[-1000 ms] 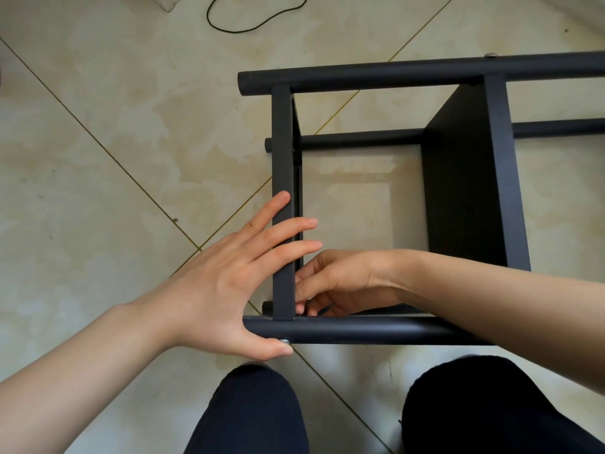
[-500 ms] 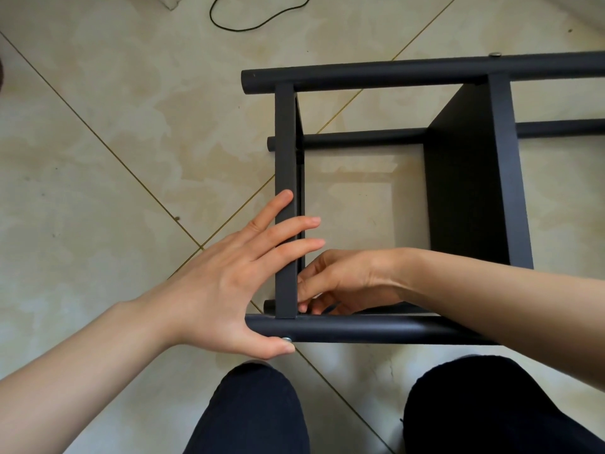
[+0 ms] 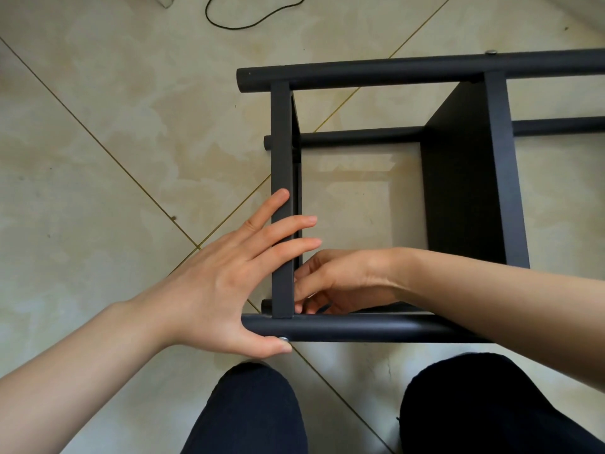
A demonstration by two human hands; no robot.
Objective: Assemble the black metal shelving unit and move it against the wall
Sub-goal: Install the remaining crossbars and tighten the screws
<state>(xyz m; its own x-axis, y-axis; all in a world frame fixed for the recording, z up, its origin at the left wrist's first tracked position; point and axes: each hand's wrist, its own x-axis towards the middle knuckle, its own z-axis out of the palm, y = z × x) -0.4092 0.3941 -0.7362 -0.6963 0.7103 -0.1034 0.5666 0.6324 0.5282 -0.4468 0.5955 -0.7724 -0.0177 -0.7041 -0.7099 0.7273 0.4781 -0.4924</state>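
Two hands at shelf frame (image 3: 393,198) on floor | left hand (image 3: 222,283) flat, bracing end panel (image 3: 282,191), thumb by screw (image 3: 283,339) | right hand (image 3: 340,280) curled inside corner, contents unclear | advice: hold panel square while tightening.

We observed a beige tiled floor (image 3: 98,132) crossed by thin gold grout lines (image 3: 108,154). A black cable (image 3: 248,22) lay looped at the top edge, near a white object's corner (image 3: 167,0)
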